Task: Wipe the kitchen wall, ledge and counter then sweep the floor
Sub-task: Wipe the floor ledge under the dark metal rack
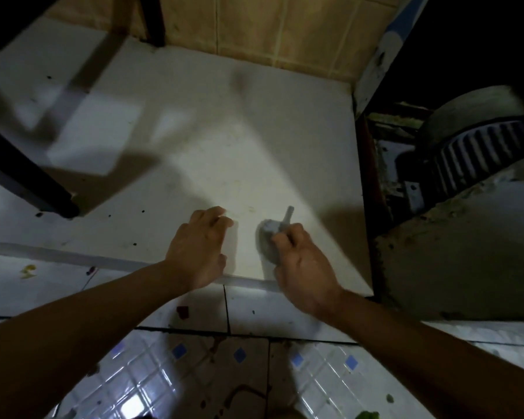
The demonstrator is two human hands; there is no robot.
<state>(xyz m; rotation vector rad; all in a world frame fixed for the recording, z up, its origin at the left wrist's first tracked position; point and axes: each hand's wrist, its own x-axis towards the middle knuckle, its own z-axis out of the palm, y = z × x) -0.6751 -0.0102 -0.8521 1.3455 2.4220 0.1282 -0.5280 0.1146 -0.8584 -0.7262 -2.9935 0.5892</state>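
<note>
Right hand point(303, 264) in a closed grip around a crumpled grey cloth point(270, 240), soft and bunched, one twisted end poking up past the knuckles, pressed onto the smooth white desk point(212, 140) near its front edge. Left hand point(200, 246) just beside, no grip, fingers loosely extended and resting flat on the same glossy surface. Dark specks scattered over the white top. Behind, tan square wall tiles point(254, 28). Below, a glossy white floor point(152, 379) of small tiles with blue diamond insets, littered with bits.
</note>
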